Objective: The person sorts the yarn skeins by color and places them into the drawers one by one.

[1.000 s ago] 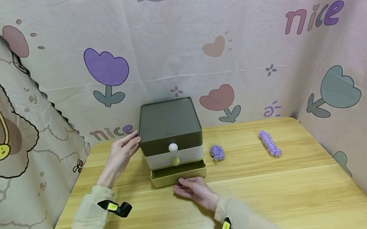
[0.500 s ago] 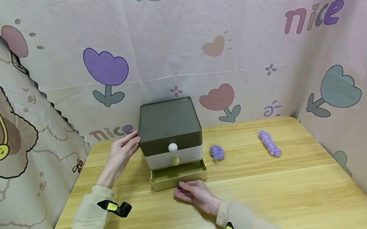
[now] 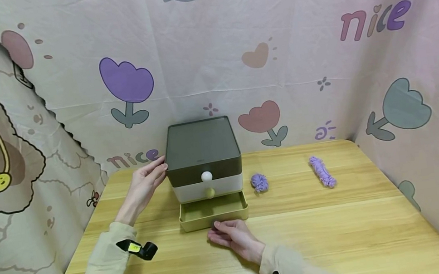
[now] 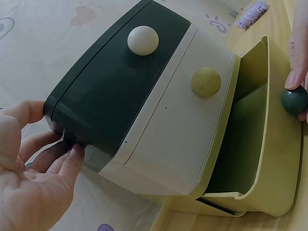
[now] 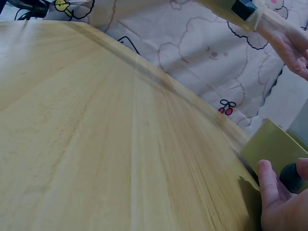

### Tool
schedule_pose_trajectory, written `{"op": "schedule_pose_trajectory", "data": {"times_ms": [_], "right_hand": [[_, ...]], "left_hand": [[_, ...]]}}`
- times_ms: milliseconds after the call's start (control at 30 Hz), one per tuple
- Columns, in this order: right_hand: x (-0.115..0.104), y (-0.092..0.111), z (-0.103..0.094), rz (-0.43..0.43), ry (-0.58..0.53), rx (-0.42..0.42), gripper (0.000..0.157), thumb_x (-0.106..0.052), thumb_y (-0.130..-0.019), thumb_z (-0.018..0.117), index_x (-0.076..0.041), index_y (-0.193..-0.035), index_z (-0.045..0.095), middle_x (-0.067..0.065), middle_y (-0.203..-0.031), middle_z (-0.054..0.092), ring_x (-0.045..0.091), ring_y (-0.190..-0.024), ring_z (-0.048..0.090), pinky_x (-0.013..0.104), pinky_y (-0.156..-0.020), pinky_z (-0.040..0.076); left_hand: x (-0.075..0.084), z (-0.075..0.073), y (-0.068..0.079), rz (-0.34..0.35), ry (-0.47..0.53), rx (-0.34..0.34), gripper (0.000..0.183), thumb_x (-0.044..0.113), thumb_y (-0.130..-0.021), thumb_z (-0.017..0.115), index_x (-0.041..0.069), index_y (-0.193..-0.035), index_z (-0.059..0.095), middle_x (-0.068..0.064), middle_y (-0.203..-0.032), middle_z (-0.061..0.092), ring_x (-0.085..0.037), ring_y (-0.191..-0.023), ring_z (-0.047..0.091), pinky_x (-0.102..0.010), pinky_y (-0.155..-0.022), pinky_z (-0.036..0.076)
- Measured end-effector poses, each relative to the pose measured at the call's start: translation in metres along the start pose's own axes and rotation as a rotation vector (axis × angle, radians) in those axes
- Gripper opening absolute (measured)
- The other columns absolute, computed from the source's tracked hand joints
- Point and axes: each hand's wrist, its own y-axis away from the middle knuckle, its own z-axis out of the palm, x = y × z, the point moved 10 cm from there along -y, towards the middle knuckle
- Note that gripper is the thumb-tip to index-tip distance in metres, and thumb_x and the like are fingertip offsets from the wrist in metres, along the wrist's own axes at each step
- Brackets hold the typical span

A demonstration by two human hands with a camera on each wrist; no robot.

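A small three-tier drawer box (image 3: pixel 202 150) stands at the back of the table, with a dark green top tier, a white middle tier and an olive bottom drawer (image 3: pixel 197 224) that is pulled out. My left hand (image 3: pixel 143 187) rests its fingers against the left side of the top tier; the left wrist view shows the fingertips touching near its corner. With thumb and fingers, my right hand (image 3: pixel 238 240) pinches the bottom drawer's dark green round knob (image 4: pixel 294 100). A white knob (image 3: pixel 206 176) and an olive knob (image 3: pixel 210 193) sit on the upper tiers.
Right of the box lie a round purple yarn bundle (image 3: pixel 260 182) and a longer purple yarn bundle (image 3: pixel 323 172). The wooden table (image 3: pixel 338 232) meets a printed cloth (image 3: pixel 194 67) at the back and sides.
My right hand has drawn the bottom drawer farther out toward me, and more of its inside shows. The left hand stays against the box.
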Motion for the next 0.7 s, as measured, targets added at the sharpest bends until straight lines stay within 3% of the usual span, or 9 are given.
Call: {"op": "schedule_pose_trajectory", "data": {"times_ms": [700], "right_hand": [[0.009, 0.014, -0.001, 0.055, -0.002, -0.02, 0.046, -0.017, -0.082, 0.062, 0.013, -0.114, 0.048, 0.022, -0.099, 0.065, 0.025, -0.09, 0.065, 0.035, -0.089, 0.051]], "left_hand": [[0.0, 0.001, 0.0, 0.011, 0.006, -0.011, 0.058, 0.018, -0.091, 0.051, 0.0, -0.139, 0.025, -0.013, -0.15, 0.011, -0.022, -0.136, 0.021, -0.028, -0.109, 0.029]]}}
